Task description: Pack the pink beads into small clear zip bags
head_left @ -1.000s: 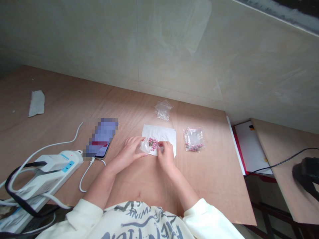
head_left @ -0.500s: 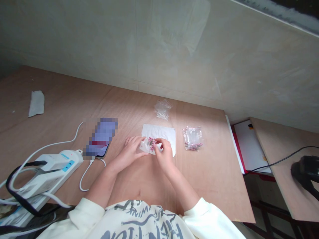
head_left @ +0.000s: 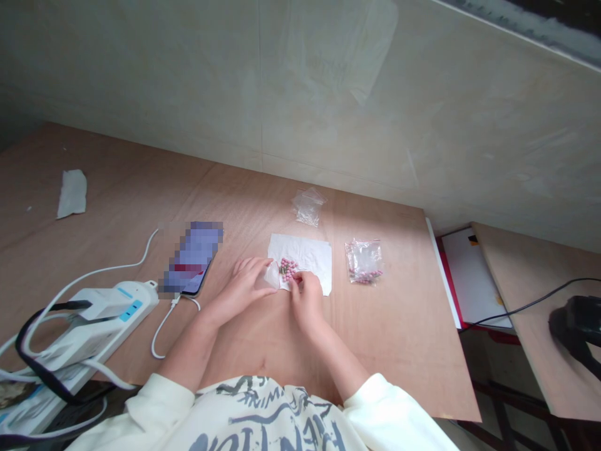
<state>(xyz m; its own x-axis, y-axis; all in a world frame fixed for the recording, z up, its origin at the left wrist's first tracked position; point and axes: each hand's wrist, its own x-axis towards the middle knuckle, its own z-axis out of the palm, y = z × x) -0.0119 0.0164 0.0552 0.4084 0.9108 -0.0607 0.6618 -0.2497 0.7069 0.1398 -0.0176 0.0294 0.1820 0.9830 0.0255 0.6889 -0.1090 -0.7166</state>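
Observation:
My left hand [head_left: 246,285] is closed on a small clear plastic bag [head_left: 271,275], thumb below and fingers above, its mouth turned toward the beads. Pink beads [head_left: 289,267], with a few darker bits among them, lie in a cluster on a sheet of white tissue [head_left: 314,254], right of the bag. Against the cluster's lower right edge, my right hand [head_left: 308,300] has its thumb and fingertips drawn together. Whatever sits between those fingertips is too small or hidden to make out.
A bag of pink beads [head_left: 365,262] lies to the right, and empty clear bags [head_left: 308,207] lie behind the tissue. On the left are a phone [head_left: 195,254], a power strip [head_left: 136,307] with cables, and a paper scrap [head_left: 72,193]. A wall borders the table's back.
My right hand has drawn slightly down and toward me, showing more of the bead cluster. The left hand keeps the bag in nearly the same place.

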